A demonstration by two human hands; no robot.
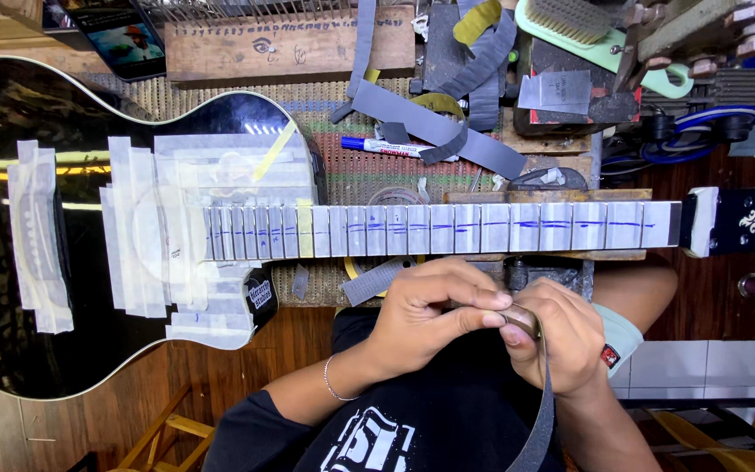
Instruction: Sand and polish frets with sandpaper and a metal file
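Note:
A black acoustic guitar (pixel 10 288) lies flat across the bench, its body at the left and headstock (pixel 749 220) at the right. Masking tape covers the neck (pixel 447 229) between the frets and the area around the soundhole, with blue marker lines on the frets. Below the neck, my left hand (pixel 425 319) and my right hand (pixel 557 336) meet over a small brown block (pixel 524 320). A grey sandpaper strip (pixel 539 419) hangs down from the block. Both hands pinch the block and strip together.
Behind the neck lie a blue and white marker (pixel 391 147), loose grey sandpaper strips (pixel 434 122), a scrub brush (pixel 570 17), a phone (pixel 115 39) and a wooden board (pixel 290 48). A wooden support sits under the neck. Wood floor and a stool show below.

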